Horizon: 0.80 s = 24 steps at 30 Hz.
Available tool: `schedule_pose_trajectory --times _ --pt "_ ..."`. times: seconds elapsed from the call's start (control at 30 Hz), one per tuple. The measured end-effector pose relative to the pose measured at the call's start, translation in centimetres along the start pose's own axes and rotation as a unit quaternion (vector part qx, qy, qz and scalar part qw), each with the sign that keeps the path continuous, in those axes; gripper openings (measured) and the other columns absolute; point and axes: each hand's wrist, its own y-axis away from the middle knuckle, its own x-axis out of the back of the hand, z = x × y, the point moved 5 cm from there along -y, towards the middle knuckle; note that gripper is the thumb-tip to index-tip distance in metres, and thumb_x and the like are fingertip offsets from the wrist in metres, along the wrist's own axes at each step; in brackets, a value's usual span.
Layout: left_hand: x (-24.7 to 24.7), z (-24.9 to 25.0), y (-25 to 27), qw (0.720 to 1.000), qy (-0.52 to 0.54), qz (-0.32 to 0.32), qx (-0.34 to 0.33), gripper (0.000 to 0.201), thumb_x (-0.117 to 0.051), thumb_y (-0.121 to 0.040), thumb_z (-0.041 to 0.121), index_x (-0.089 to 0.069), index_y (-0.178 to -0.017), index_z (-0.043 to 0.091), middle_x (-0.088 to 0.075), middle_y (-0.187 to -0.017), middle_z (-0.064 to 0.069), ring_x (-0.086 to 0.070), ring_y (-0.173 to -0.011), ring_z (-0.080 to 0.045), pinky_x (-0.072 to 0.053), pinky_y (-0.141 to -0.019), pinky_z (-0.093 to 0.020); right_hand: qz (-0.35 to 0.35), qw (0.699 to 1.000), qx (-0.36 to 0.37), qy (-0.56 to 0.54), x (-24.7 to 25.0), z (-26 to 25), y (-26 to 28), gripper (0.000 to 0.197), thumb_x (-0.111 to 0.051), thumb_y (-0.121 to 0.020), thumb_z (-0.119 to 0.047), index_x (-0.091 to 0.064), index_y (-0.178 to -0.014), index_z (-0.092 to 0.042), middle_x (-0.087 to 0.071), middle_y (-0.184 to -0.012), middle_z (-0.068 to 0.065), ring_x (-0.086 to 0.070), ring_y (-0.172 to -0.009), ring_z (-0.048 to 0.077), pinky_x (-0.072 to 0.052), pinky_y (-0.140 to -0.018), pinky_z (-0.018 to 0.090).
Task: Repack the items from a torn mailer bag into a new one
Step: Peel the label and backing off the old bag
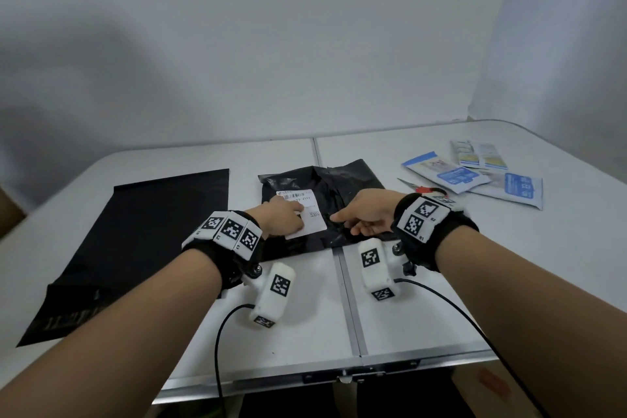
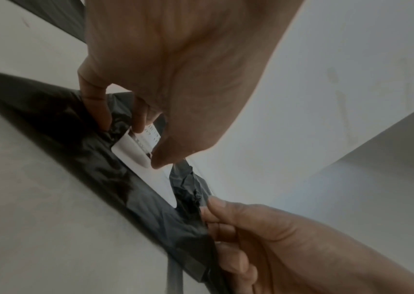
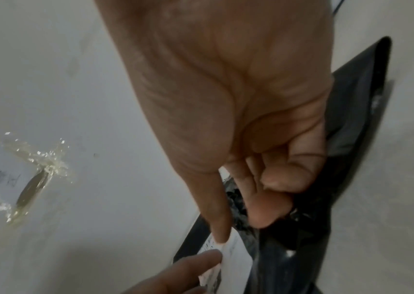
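Observation:
A crumpled torn black mailer [image 1: 339,187] lies at the table's middle with a white shipping label [image 1: 314,224] stuck on it. My left hand [image 1: 291,214] rests on the label's left part; in the left wrist view its fingertips [image 2: 140,123] and thumb press down on the label [image 2: 158,179]. My right hand [image 1: 346,222] sits just right of the label. In the right wrist view its straight index finger [image 3: 222,228] touches the label's edge [image 3: 236,256], while thumb and curled fingers bunch the black plastic [image 3: 351,119]. A flat new black mailer [image 1: 146,237] lies to the left.
Several blue-and-white packets [image 1: 451,173] lie loose at the back right of the white folding table [image 1: 305,316]. Red-handled scissors [image 1: 424,188] lie just behind my right wrist. A wall stands close behind the table. Cables run from both wrist cameras over the near edge.

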Motion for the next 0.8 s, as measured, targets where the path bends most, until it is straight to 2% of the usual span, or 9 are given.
schedule_pose_trajectory --times 0.1,0.23,0.3,0.37,0.47,0.5,0.57,0.67,0.8 --pt "0.0 -0.1 0.4 1.000 0.024 -0.002 -0.010 0.054 -0.047 -0.093 0.024 -0.036 -0.146 0.028 -0.018 -0.157 -0.009 -0.027 -0.143 -0.028 -0.025 -0.115 -0.033 0.002 0.998 0.003 0.059 -0.6 -0.1 -0.1 0.027 -0.075 -0.077 -0.034 -0.060 -0.085 -0.013 -0.053 -0.061 0.002 -0.042 -0.049 0.012 -0.035 -0.049 0.020" --pt "0.1 -0.2 0.8 0.998 0.065 0.002 -0.021 0.052 -0.047 -0.092 0.019 -0.040 -0.143 0.025 -0.019 -0.155 -0.005 -0.029 -0.142 -0.023 -0.026 -0.117 -0.034 -0.021 0.999 0.007 0.039 -1.4 -0.1 -0.3 0.021 -0.074 -0.079 -0.025 -0.055 -0.072 -0.018 -0.051 -0.057 -0.001 -0.037 -0.049 0.009 -0.029 -0.048 0.019" --pt "0.2 -0.4 1.0 0.993 0.112 0.014 -0.031 0.047 -0.048 -0.091 0.015 -0.047 -0.138 0.022 -0.027 -0.152 -0.005 -0.037 -0.137 -0.023 -0.032 -0.115 -0.035 -0.030 0.999 0.012 0.027 -1.7 0.1 -0.3 0.022 -0.073 -0.080 -0.022 -0.055 -0.067 -0.018 -0.051 -0.056 -0.002 -0.036 -0.047 0.009 -0.028 -0.047 0.018" --pt "0.6 -0.5 1.2 0.985 0.156 0.053 -0.046 0.039 -0.050 -0.090 0.011 -0.058 -0.127 0.019 -0.044 -0.140 -0.004 -0.049 -0.125 -0.023 -0.041 -0.105 -0.030 -0.035 0.999 0.021 0.001 -1.8 0.4 -0.3 0.025 -0.072 -0.081 -0.018 -0.054 -0.064 -0.017 -0.051 -0.056 -0.001 -0.037 -0.048 0.009 -0.028 -0.047 0.018" --pt "1.8 0.4 2.2 0.975 0.144 0.134 -0.102 0.023 -0.053 -0.087 0.011 -0.069 -0.102 0.017 -0.063 -0.105 0.001 -0.059 -0.090 -0.015 -0.045 -0.079 -0.020 -0.046 0.997 0.040 -0.048 -1.8 0.7 0.1 0.026 -0.067 -0.085 -0.008 -0.054 -0.063 -0.015 -0.051 -0.052 -0.003 -0.044 -0.041 0.004 -0.032 -0.042 0.014" --pt "1.8 0.9 2.6 0.974 0.133 0.137 -0.120 0.018 -0.055 -0.086 0.013 -0.069 -0.097 0.018 -0.064 -0.095 0.004 -0.057 -0.082 -0.012 -0.043 -0.072 -0.017 -0.052 0.996 0.043 -0.060 -1.8 0.9 0.2 0.026 -0.065 -0.086 -0.006 -0.054 -0.064 -0.015 -0.052 -0.049 -0.003 -0.046 -0.036 0.002 -0.032 -0.039 0.012" --pt "1.4 1.5 3.1 0.978 0.118 0.106 -0.137 0.011 -0.062 -0.085 0.021 -0.069 -0.095 0.019 -0.063 -0.085 0.009 -0.056 -0.077 -0.007 -0.040 -0.066 -0.012 -0.058 0.994 0.045 -0.082 -1.8 1.1 0.4 0.029 -0.063 -0.087 -0.003 -0.051 -0.063 -0.015 -0.052 -0.047 -0.003 -0.046 -0.029 0.001 -0.032 -0.034 0.011" --pt "0.6 1.9 3.4 0.983 0.096 0.079 -0.135 0.020 -0.069 -0.082 0.032 -0.069 -0.099 0.020 -0.065 -0.088 0.009 -0.057 -0.081 -0.006 -0.043 -0.071 -0.015 -0.058 0.993 0.050 -0.094 -1.8 1.1 0.7 0.033 -0.063 -0.086 -0.001 -0.048 -0.061 -0.015 -0.051 -0.048 -0.001 -0.044 -0.028 0.001 -0.032 -0.032 0.011" --pt "0.6 2.4 3.2 0.983 0.076 0.100 -0.137 0.026 -0.072 -0.080 0.035 -0.070 -0.098 0.017 -0.064 -0.088 0.007 -0.057 -0.085 -0.009 -0.045 -0.077 -0.019 -0.083 0.987 0.067 -0.123 -2.0 0.9 1.2 0.029 -0.058 -0.089 0.002 -0.053 -0.065 -0.013 -0.054 -0.041 -0.006 -0.048 -0.029 0.000 -0.035 -0.032 0.009"
